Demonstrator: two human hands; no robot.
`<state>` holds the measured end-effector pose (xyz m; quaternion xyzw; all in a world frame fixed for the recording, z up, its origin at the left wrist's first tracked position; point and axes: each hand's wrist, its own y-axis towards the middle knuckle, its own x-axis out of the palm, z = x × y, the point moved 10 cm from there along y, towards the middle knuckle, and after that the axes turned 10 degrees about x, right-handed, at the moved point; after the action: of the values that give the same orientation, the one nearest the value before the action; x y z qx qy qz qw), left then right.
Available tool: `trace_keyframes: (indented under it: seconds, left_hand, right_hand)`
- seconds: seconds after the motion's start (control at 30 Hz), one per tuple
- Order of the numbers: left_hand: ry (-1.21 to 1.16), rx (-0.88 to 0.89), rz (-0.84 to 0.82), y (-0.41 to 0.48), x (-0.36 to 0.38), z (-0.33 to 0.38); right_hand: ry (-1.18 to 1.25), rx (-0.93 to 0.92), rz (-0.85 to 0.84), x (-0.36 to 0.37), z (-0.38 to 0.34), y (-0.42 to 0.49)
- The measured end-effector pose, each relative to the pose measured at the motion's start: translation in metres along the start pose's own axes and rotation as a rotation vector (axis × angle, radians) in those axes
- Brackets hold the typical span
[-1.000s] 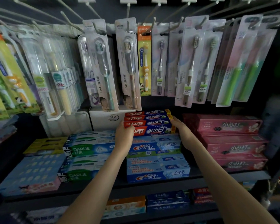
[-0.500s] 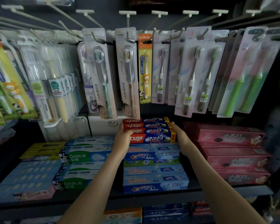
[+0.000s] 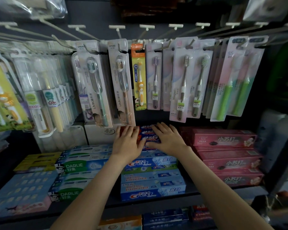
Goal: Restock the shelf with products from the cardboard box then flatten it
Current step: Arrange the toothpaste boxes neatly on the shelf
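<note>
You have only a low gap beneath the hanging toothbrush packs (image 3: 121, 83) above the red toothpaste stack (image 3: 150, 137); a white box (image 3: 100, 133) crowds its left, pink boxes (image 3: 223, 140) its right.

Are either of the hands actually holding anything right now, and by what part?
Nothing is gripped. The left hand and right hand lie flat, fingers spread, on top of the stack of red-and-blue toothpaste boxes.

Shop aisle, pegged toothbrush packs (image 3: 120, 83), stacked toothpaste boxes (image 3: 152, 180)
</note>
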<state>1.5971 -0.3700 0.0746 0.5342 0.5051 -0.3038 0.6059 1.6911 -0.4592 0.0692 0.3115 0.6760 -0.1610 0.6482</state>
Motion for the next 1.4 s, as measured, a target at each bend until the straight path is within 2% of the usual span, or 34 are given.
trace_keyframes:
  seconds: [0.1,0.33,0.43,0.57,0.63,0.73,0.8,0.87,0.97,1.03,1.1,1.23,1.4]
  left_hand:
    - [0.006,0.081,-0.077,0.005,0.01,0.006]
    - [-0.052,0.064,-0.065,0.005,0.007,0.007]
    - [-0.09,0.066,-0.049,0.008,0.007,0.002]
    - [-0.069,0.058,-0.115,0.012,0.016,-0.003]
    - [-0.068,0.053,-0.135,0.012,0.019,-0.003]
    - [-0.051,0.032,-0.041,0.002,0.01,-0.001]
    - [-0.034,0.026,0.07,-0.015,-0.002,0.005]
    - [-0.082,0.026,0.187,-0.041,-0.008,0.012]
    - [-0.237,-0.112,0.278,-0.082,0.0,0.006]
    - [-0.381,-0.263,0.277,-0.1,0.015,-0.006]
    - [-0.457,-0.309,0.276,-0.107,0.024,-0.008]
    - [-0.479,-0.248,0.283,-0.111,0.024,0.002]
    - [-0.513,-0.213,0.252,-0.134,0.03,0.011]
  right_hand:
    - [-0.103,-0.066,-0.117,0.006,-0.007,0.002]
    - [-0.089,-0.084,-0.056,0.001,-0.008,0.003]
    - [-0.083,-0.088,-0.072,0.003,-0.007,0.007]
    - [-0.065,-0.084,-0.109,0.009,-0.007,0.01]
    - [-0.082,-0.077,-0.08,0.01,-0.007,0.008]
    - [-0.046,-0.093,0.104,0.0,-0.009,-0.013]
    - [0.123,-0.046,0.222,-0.003,0.0,-0.039]
    - [0.348,0.08,0.292,0.005,0.017,-0.067]
    - [0.637,0.369,0.219,0.036,0.048,-0.089]
    - [0.674,0.495,0.124,0.056,0.061,-0.088]
    - [0.627,0.532,0.091,0.064,0.068,-0.081]
    - [0.563,0.557,0.066,0.067,0.07,-0.076]
    - [0.681,0.601,0.106,0.066,0.07,-0.109]
